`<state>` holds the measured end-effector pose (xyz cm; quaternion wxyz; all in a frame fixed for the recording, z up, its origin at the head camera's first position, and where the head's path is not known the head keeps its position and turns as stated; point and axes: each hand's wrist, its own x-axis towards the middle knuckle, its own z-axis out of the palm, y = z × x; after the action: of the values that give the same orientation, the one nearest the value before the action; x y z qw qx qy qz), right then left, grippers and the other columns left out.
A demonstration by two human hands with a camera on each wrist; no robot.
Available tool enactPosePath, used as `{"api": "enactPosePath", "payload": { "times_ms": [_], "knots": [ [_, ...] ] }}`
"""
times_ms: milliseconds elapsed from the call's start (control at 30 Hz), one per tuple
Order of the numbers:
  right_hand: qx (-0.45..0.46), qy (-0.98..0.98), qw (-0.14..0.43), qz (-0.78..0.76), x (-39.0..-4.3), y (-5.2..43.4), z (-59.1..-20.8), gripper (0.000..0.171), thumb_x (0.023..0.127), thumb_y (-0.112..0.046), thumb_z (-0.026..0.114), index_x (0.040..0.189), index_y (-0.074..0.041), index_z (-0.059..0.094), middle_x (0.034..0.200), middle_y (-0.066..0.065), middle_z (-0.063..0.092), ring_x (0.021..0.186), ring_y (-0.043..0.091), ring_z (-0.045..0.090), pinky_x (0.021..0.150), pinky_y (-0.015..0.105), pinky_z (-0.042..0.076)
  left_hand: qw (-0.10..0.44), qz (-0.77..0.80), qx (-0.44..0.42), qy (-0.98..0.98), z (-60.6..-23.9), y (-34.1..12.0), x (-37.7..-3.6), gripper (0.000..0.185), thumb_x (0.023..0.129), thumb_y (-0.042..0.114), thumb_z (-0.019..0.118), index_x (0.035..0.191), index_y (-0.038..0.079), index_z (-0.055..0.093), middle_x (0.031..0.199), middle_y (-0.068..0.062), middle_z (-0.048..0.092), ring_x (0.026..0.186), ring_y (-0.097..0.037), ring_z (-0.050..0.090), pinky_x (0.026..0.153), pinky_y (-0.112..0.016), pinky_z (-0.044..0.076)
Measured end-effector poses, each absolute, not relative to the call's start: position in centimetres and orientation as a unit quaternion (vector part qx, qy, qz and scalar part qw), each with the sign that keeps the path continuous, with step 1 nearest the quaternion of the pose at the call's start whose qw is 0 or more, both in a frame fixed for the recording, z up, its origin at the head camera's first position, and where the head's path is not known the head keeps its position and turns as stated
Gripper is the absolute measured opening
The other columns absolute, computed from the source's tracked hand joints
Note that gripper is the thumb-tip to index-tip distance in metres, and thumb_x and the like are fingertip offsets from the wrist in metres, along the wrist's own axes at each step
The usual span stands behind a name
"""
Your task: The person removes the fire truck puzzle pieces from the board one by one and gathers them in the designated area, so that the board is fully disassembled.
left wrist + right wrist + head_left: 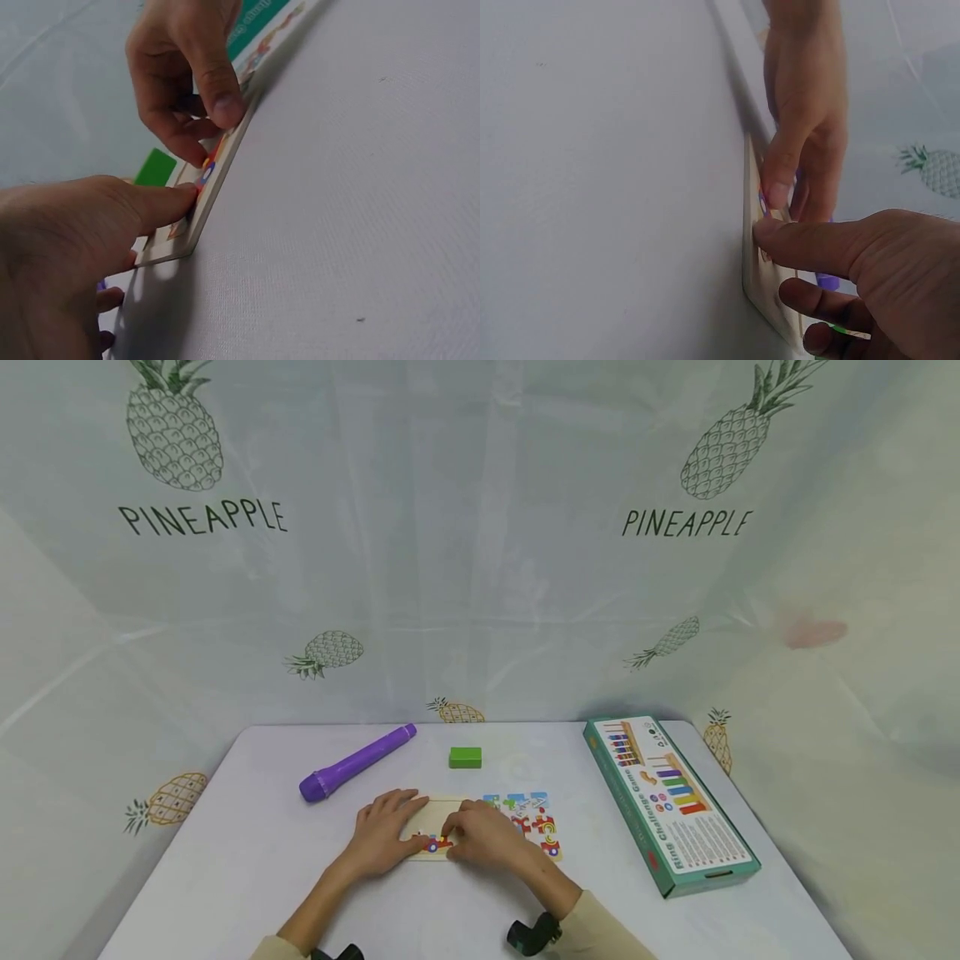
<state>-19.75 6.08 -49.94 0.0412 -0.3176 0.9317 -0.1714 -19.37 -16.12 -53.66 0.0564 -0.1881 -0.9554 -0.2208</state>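
Observation:
A pale wooden puzzle board (442,810) lies flat on the table under both hands. My left hand (381,837) rests at its left end, fingers extended; its thumb presses a puzzle piece (432,843) printed with a red and blue vehicle, by the near edge. My right hand (486,835) bends over the middle of the board, thumb and index finger pinching the right part of this piece. In the left wrist view, both thumbs sit close together along the board's rim (217,184). Colourful puzzle pieces (536,827) with letters and wheels show right of the right hand, which partly hides them.
A green block (465,757) sits beyond the board. Back left on the white table (270,877) lies a purple microphone-shaped stick (356,764). A large green and white game box (671,802) lies along the right side. A pineapple-print sheet (480,543) hangs behind the table.

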Motion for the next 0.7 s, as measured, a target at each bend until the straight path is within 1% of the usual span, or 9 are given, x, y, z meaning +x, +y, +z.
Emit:
{"api": "enactPosePath", "payload": {
  "times_ms": [133,333,533,700],
  "knots": [
    [-0.311,0.933,0.048,-0.176,-19.7,5.9,-50.0,0.025,0.075,-0.035,0.077,0.097,-0.025,0.071,0.086,-0.014,0.055,0.075,0.003,0.046,0.070,0.022,0.041,0.049,-0.224,-0.205,-0.952,-53.8,-16.5,-19.3,0.059,0.083,0.044,0.066,0.137,0.023,0.050,0.143,-0.004,0.042,0.133,-0.035,0.031,0.095,-0.064,0.025],
    [-0.310,0.934,0.051,-0.170,-19.9,5.7,-50.1,0.025,0.075,-0.035,0.077,0.096,-0.025,0.069,0.091,-0.014,0.057,0.081,0.003,0.047,0.078,0.025,0.043,0.027,-0.234,-0.228,-0.945,-53.8,-17.1,-19.3,0.055,0.087,0.037,0.064,0.138,0.024,0.048,0.147,-0.005,0.038,0.136,-0.035,0.026,0.097,-0.065,0.022],
    [-0.313,0.933,0.050,-0.174,-19.9,5.6,-50.0,0.025,0.075,-0.032,0.077,0.096,-0.023,0.067,0.091,-0.013,0.057,0.081,0.005,0.047,0.074,0.024,0.043,0.007,-0.236,-0.226,-0.945,-53.5,-17.2,-19.2,0.055,0.088,0.036,0.062,0.139,0.025,0.047,0.149,-0.005,0.035,0.138,-0.035,0.024,0.098,-0.065,0.021],
    [-0.305,0.929,0.056,-0.202,-19.9,5.5,-50.0,0.018,0.077,-0.029,0.075,0.092,-0.022,0.066,0.084,-0.014,0.054,0.078,0.004,0.047,0.071,0.022,0.042,0.005,-0.234,-0.225,-0.946,-53.5,-17.2,-19.3,0.055,0.089,0.037,0.062,0.140,0.027,0.046,0.149,-0.004,0.034,0.139,-0.035,0.023,0.099,-0.065,0.020]
  ]
}}
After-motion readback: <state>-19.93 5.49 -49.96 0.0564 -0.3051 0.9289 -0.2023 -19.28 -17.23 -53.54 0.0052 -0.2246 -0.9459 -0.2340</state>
